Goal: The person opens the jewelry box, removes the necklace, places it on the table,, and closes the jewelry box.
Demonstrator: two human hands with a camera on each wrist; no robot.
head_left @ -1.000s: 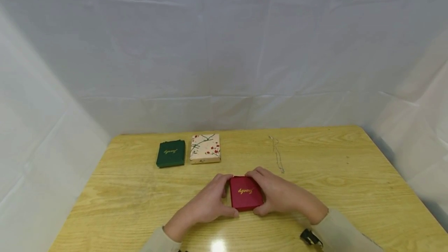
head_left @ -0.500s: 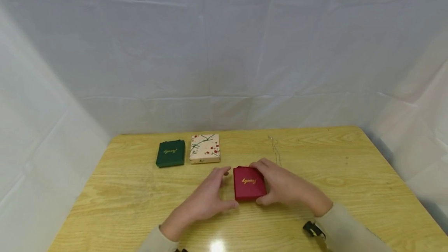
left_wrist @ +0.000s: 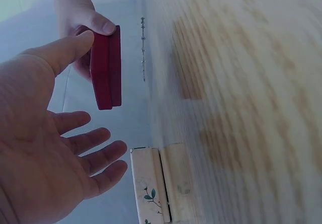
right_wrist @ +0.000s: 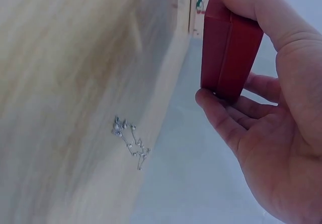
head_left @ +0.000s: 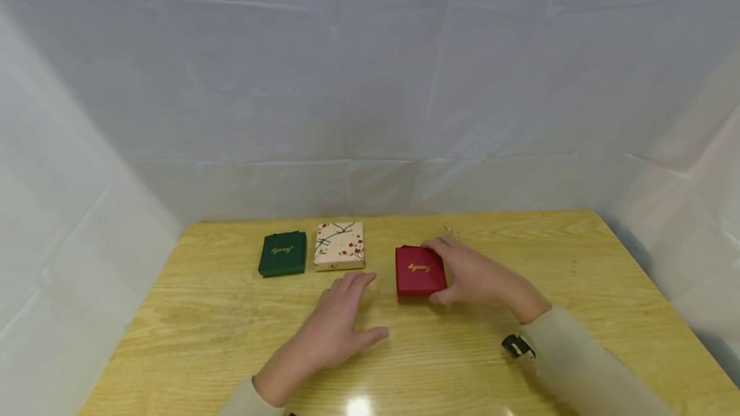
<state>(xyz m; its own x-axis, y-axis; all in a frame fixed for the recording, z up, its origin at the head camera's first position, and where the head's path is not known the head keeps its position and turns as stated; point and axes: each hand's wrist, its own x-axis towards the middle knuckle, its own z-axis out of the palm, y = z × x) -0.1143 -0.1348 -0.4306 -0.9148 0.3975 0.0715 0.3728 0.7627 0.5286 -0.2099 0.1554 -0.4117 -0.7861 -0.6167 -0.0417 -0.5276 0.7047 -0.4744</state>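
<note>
My right hand (head_left: 476,271) grips a red jewelry box (head_left: 419,271) by its right side, thumb on the near edge and fingers on the far edge. Gold lettering marks the lid, which is on the box. In the right wrist view the red box (right_wrist: 229,48) is off the tabletop. My left hand (head_left: 329,326) is apart from it, to the left and nearer, with fingers spread and nothing held. A silver chain necklace (right_wrist: 132,142) lies on the table beyond my right hand; in the head view that hand hides most of it.
A cream box with a floral print (head_left: 340,246) sits on the wooden table (head_left: 191,332), left of the red box. Beside it, farther left, lies a green jewelry box (head_left: 282,253) with gold lettering. White sheeting (head_left: 370,82) hangs behind and at both sides.
The left hand has let go of the red box and drawn back to the left. The right hand has carried the box away from me and slightly right, over part of the necklace.
</note>
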